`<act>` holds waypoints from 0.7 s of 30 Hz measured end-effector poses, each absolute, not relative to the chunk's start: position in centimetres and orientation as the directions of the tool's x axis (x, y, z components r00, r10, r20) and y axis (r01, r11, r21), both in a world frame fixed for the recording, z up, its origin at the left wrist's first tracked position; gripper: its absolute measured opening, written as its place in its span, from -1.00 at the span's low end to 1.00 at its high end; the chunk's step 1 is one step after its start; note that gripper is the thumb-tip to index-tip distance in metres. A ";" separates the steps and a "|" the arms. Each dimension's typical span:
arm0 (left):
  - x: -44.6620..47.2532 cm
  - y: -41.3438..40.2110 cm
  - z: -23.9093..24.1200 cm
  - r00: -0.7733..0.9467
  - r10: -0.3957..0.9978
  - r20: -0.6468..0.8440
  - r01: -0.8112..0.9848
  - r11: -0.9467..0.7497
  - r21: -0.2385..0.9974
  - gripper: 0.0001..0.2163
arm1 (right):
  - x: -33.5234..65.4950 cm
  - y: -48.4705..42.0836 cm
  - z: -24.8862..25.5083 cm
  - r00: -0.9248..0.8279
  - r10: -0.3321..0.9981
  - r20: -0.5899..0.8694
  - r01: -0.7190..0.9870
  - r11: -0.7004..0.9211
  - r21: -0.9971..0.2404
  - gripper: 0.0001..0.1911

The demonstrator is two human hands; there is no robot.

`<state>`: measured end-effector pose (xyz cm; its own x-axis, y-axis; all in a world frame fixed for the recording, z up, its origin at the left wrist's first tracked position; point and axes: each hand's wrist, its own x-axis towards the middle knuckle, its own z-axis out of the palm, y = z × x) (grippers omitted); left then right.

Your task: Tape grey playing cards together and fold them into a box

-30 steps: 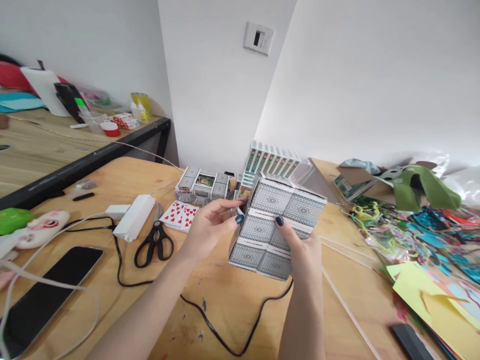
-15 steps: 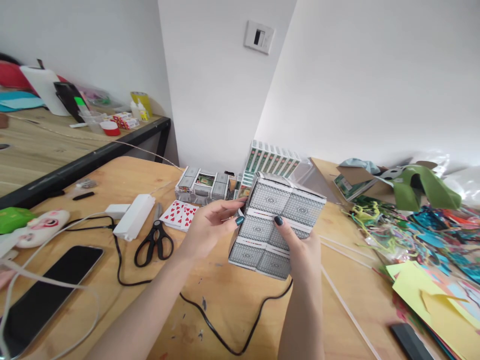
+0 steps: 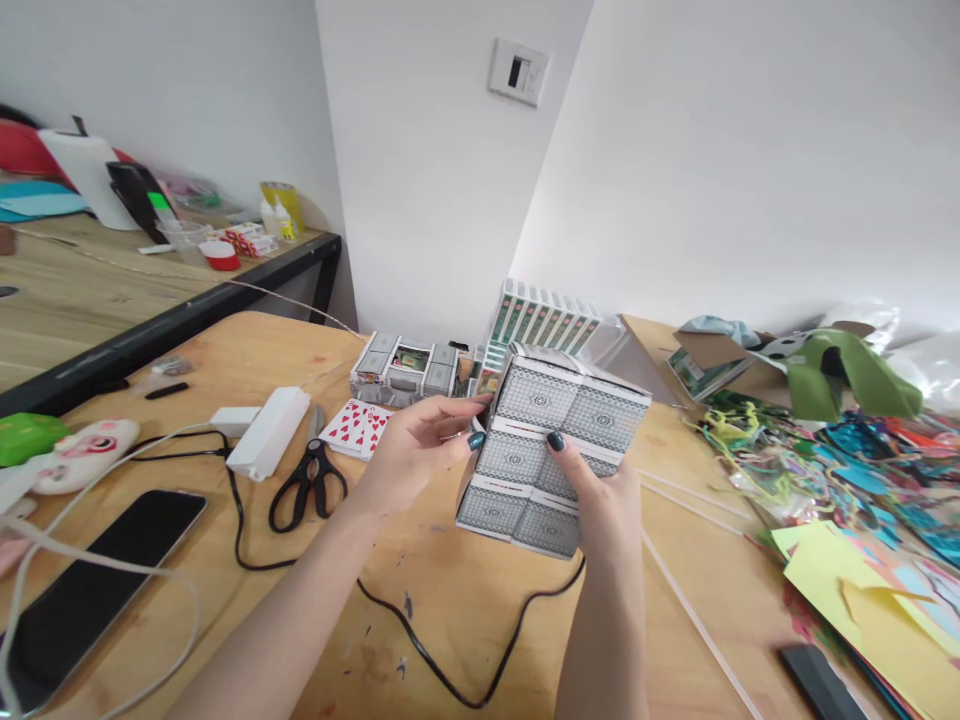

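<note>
Both my hands hold a block built of playing-card boxes (image 3: 551, 440), grey-green patterned backs facing me, tilted just above the wooden table (image 3: 465, 620). My left hand (image 3: 412, 450) grips its left side, thumb on the edge. My right hand (image 3: 600, 495) supports it from below right, thumb pressed on the patterned face. Behind it stand more card boxes in a row (image 3: 544, 315) and a low cluster of boxes (image 3: 405, 368). Red heart playing cards (image 3: 358, 428) lie fanned to the left.
Black scissors (image 3: 307, 485), a white power adapter (image 3: 268, 432) with black cable (image 3: 450, 670), and a phone (image 3: 90, 590) lie left. Coloured paper scraps (image 3: 862, 500) and a green felt piece (image 3: 847, 375) crowd the right. A second table (image 3: 150, 300) stands at the back left.
</note>
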<state>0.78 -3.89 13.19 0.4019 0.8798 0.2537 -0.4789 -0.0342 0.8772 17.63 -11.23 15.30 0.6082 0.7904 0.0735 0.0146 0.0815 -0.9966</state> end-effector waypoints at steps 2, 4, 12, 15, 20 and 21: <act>0.7 -3.9 13.4 0.417 0.872 0.256 -0.482 -0.027 0.876 -0.78 | 17.6 -11.2 15.3 0.605 0.793 0.074 0.013 0.083 -0.996 -0.36; 0.7 -4.0 13.5 0.427 0.868 0.253 -0.478 -0.021 0.878 -0.79 | 17.6 -11.2 15.3 0.606 0.792 0.079 0.019 0.085 -0.996 -0.36; 0.8 -3.9 13.4 0.393 0.885 0.248 -0.438 -0.057 0.897 -0.79 | 17.6 -11.0 15.5 0.630 0.774 0.061 0.050 0.037 -0.998 -0.38; 1.0 -3.9 13.4 0.373 0.892 0.257 -0.430 -0.079 0.899 -0.80 | 17.6 -11.0 15.6 0.640 0.768 0.037 0.041 0.014 -0.999 -0.37; 1.1 -3.9 13.5 0.328 0.907 0.263 -0.385 -0.125 0.914 -0.77 | 17.3 -11.1 16.0 0.645 0.764 0.026 0.036 0.004 -0.999 -0.37; 1.2 -4.0 13.5 0.321 0.910 0.262 -0.381 -0.129 0.916 -0.75 | 17.2 -11.1 16.0 0.650 0.760 0.027 0.032 0.008 -0.999 -0.36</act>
<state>1.19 -4.01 13.50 0.3212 0.9100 0.2620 -0.3810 -0.1291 0.9155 17.17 -11.13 15.98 0.6495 0.7598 0.0271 0.0324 0.0079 -0.9994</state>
